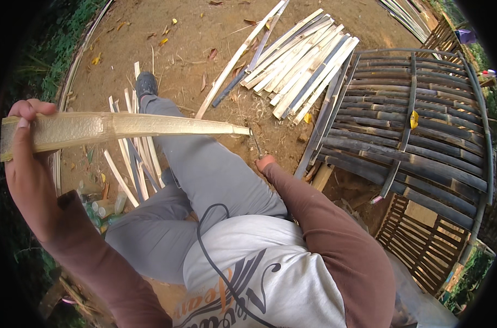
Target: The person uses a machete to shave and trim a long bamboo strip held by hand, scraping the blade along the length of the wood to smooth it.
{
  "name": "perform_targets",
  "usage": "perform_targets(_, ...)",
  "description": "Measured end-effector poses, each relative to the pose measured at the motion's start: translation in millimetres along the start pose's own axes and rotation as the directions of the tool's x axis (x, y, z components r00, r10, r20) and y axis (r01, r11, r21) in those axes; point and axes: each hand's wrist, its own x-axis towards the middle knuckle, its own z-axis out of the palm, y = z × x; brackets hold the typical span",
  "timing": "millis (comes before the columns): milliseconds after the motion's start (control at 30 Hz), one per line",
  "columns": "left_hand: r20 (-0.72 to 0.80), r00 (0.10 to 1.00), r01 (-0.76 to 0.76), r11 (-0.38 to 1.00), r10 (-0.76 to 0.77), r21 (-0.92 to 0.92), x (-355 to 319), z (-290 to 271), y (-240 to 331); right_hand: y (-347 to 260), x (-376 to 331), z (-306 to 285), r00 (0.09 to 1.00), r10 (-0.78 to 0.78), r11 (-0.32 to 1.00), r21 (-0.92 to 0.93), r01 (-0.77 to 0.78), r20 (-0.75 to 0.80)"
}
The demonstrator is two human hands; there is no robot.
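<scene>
Currently we are gripping the split bamboo strip (117, 130) in our closed left hand (24, 164); our right hand (266, 162) is closing on a thin blade (256, 145) at its tip.

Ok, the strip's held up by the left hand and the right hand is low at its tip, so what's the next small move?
Probably steady the far end first. The left hand grips only the wide end of the bamboo strip, whose narrow tip hangs free above the right hand. That hand seems to hold a thin dark tool, partly hidden.

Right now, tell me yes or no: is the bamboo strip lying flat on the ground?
No: the left hand holds the bamboo strip up above the legs.
</scene>
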Motion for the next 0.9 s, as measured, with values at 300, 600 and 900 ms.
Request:
perform_targets(300,-0.254,0.963,0.161,0.953,-0.095,0.256,16.9,-14.4,-15.8,24.5,-14.6,14.5,1.000,-0.006,0.974,0.225,0.010,-0.018)
perform_targets(600,-0.197,0.976,0.137,0.960,-0.089,0.246,27.3,-25.1,-31.7,32.3,-28.6,-45.6,0.988,0.003,0.999,0.046,-0.011,0.157)
perform_targets(900,0.034,0.999,-0.026,0.990,0.021,0.140,27.3,-28.5,-27.6,17.3,-2.1,-57.0,0.969,0.063,0.994,0.067,-0.082,0.239)
